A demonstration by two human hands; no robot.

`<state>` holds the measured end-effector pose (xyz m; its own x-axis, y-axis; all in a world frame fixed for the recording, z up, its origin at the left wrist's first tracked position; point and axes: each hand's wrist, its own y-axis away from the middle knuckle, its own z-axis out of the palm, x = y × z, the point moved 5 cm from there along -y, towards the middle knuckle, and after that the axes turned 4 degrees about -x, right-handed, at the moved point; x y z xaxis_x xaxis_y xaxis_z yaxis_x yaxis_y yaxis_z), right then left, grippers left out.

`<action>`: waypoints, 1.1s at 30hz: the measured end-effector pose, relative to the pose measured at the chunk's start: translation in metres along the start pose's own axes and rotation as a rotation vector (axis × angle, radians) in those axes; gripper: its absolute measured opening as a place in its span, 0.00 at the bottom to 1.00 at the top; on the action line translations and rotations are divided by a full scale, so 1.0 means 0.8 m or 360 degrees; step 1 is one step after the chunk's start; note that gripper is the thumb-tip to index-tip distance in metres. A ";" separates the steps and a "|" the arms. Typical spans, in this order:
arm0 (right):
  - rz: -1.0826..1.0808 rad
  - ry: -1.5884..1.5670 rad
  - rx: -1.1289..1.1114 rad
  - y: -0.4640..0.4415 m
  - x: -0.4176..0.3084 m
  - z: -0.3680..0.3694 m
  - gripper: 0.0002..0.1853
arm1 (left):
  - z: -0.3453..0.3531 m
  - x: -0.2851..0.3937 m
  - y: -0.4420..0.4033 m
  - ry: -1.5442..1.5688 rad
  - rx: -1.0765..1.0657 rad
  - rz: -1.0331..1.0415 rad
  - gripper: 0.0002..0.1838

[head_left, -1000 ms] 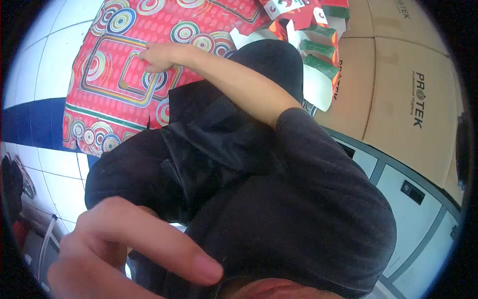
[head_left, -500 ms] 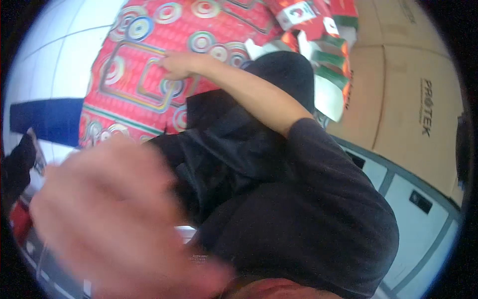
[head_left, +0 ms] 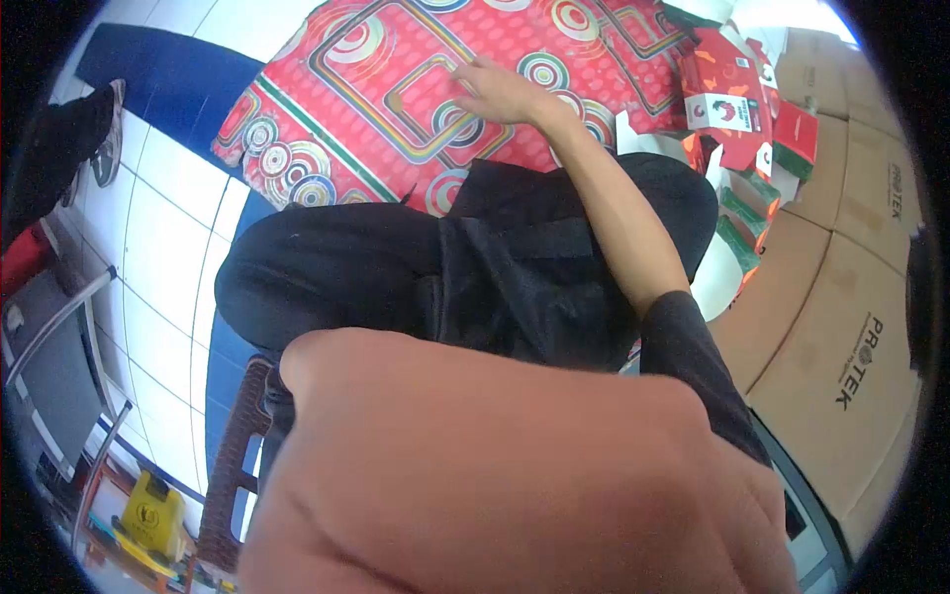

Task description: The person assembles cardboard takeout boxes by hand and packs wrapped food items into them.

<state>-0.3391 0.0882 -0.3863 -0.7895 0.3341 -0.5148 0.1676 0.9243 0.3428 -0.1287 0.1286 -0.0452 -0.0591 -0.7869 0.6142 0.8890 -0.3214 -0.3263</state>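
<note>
My right hand [head_left: 500,91] rests on a red patterned cover [head_left: 416,89], its fingers slightly apart and nothing visible in them. A dark sleeve [head_left: 693,346] covers the upper part of that arm. Very near the camera, my left hand [head_left: 515,465] fills the bottom of the view; its fingers and anything they hold are hidden. My knees in black trousers [head_left: 327,257] are against the near side of the cover. Red, green and white printed card boxes [head_left: 727,104] lie at the cover's right end, some with open flaps.
Large brown cartons [head_left: 831,327] stand at the right above a grey cabinet. At left are another person's leg and shoe [head_left: 107,148], a metal-framed chair [head_left: 59,327] and a yellow object [head_left: 153,515]. A brown woven chair part [head_left: 230,475] is beside me.
The view has swung, shifting the cover and boxes rightward. My left hand has moved from lower left to bottom centre, covering my torso. My right hand stays on the cover.
</note>
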 end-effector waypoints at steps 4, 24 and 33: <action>-0.0009 -0.0009 0.0018 -0.002 -0.007 -0.004 0.30 | 0.003 0.003 0.002 0.0071 -0.0195 -0.0045 0.24; 0.0008 -0.0073 -0.0038 0.005 -0.015 -0.010 0.29 | 0.014 0.006 -0.011 0.0321 -0.0556 -0.0167 0.23; -0.0122 0.0007 -0.0079 0.007 -0.019 -0.008 0.29 | 0.025 0.008 -0.014 0.0548 -0.0734 -0.0133 0.24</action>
<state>-0.3300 0.0869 -0.3716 -0.8014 0.2617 -0.5378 0.0769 0.9368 0.3412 -0.1299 0.1371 -0.0233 -0.3332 -0.8504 0.4073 0.5900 -0.5250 -0.6134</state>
